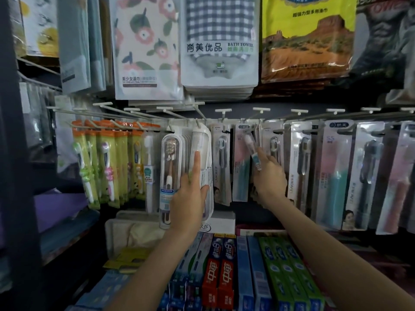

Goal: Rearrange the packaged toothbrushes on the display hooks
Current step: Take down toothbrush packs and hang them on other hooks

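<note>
2 hands up at the hooks. Your left hand [189, 194] is flat, fingers straight, pressing a clear toothbrush case [199, 162] hanging w/ others at 11 o'clock of centre. Your right hand [267, 173] pinches a small teal-and-white toothbrush pack [252, 152], tilted, at 1 o'clock, in front of hung packs [241, 167]. Toothpaste boxes [221, 272] lie at 6 o'clock; bath towel packs [219, 46] hang at 12.
</note>
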